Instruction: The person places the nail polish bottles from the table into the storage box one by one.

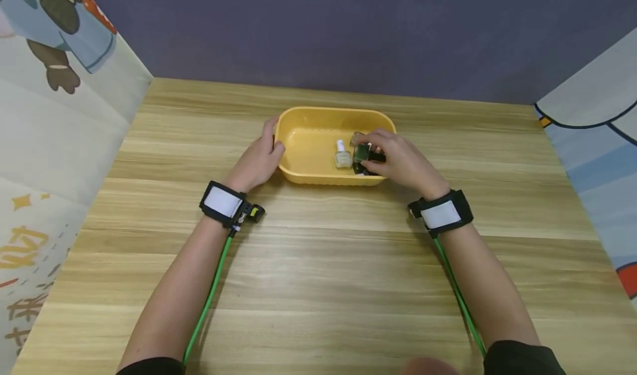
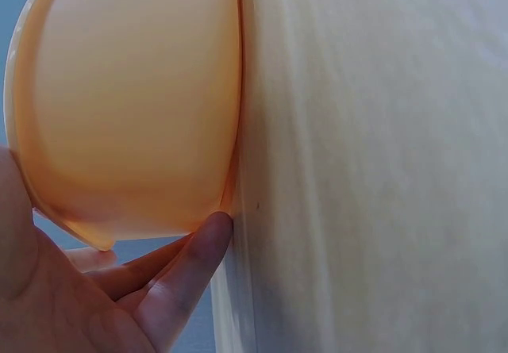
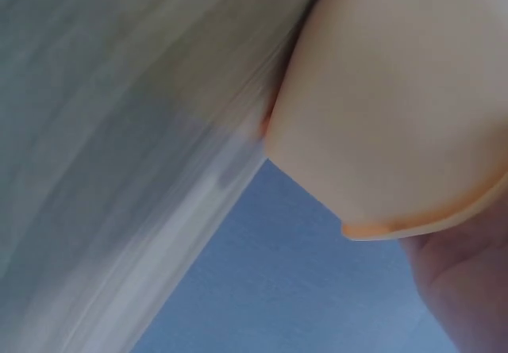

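A yellow plastic basket (image 1: 308, 175) with rounded corners sits on the wooden table. My left hand (image 1: 257, 156) grips its left end, thumb at the rim and fingers along the outside wall; the left wrist view shows those fingers (image 2: 208, 242) against the wall. Over the right end of the basket, my right hand (image 1: 403, 159) pinches a dark green nail polish bottle (image 1: 361, 153) with a black cap. A pale nail polish bottle with a white cap (image 1: 343, 158) stands or leans just left of it. Another small bottle (image 1: 355, 138) lies behind, partly hidden. In the right wrist view the fingertips are hidden by the basket.
The wooden table (image 1: 318, 286) spreads in front of and beside the basket. A dark blue-grey surface (image 1: 338, 37) lies beyond its far edge. Printed panels (image 1: 55, 142) flank it. Green cables (image 1: 211, 295) run from both wrist bands along the forearms.
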`<state>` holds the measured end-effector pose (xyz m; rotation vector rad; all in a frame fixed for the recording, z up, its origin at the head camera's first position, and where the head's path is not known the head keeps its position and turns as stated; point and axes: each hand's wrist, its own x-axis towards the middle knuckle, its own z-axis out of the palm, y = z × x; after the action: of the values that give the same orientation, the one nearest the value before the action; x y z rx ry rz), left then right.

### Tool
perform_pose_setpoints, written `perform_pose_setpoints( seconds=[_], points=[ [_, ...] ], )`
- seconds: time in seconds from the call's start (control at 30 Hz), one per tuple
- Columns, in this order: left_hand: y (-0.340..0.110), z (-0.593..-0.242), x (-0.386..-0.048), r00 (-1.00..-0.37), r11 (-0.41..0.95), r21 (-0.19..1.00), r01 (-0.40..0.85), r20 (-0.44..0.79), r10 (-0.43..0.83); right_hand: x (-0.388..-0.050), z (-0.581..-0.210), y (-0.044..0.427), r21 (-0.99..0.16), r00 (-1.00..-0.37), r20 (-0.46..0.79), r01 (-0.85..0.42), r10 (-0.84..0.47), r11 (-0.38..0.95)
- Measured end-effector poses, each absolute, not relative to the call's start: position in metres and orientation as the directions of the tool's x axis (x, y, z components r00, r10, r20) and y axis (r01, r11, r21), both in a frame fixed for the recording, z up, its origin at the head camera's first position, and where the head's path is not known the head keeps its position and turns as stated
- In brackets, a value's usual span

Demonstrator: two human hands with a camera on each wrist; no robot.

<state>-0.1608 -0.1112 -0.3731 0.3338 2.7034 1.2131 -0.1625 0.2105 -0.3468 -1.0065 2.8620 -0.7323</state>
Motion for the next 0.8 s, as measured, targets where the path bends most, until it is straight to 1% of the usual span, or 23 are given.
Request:
perform_pose_setpoints(
  seconds=[0.1, 0.3, 0.43, 0.57, 0.8],
  points=[
    [-0.112, -0.373, -0.161, -0.963, 0.646, 0.75, 0.141, -0.047, 0.265, -0.165, -0.347, 0.21, -0.442, -0.798, 0.097, -0.571, -0.595, 0.692],
    [-0.114, -0.374, -0.161, -0.964, 0.647, 0.75, 0.139, -0.047, 0.262, -0.169, -0.347, 0.207, -0.443, -0.822, -0.026, -0.501, -0.569, 0.743],
    [-0.114, -0.374, -0.161, -0.964, 0.646, 0.752, 0.133, -0.051, 0.259, -0.169, -0.347, 0.207, -0.447, -0.826, -0.067, -0.477, -0.56, 0.757],
    [-0.113, -0.375, -0.162, -0.964, 0.647, 0.751, 0.133, -0.055, 0.261, -0.166, -0.345, 0.209, -0.424, -0.819, -0.04, -0.505, -0.573, 0.752],
    [-0.11, -0.376, -0.164, -0.961, 0.638, 0.759, 0.129, -0.063, 0.27, -0.159, -0.341, 0.214, -0.363, -0.785, 0.092, -0.599, -0.613, 0.713]
  ],
)
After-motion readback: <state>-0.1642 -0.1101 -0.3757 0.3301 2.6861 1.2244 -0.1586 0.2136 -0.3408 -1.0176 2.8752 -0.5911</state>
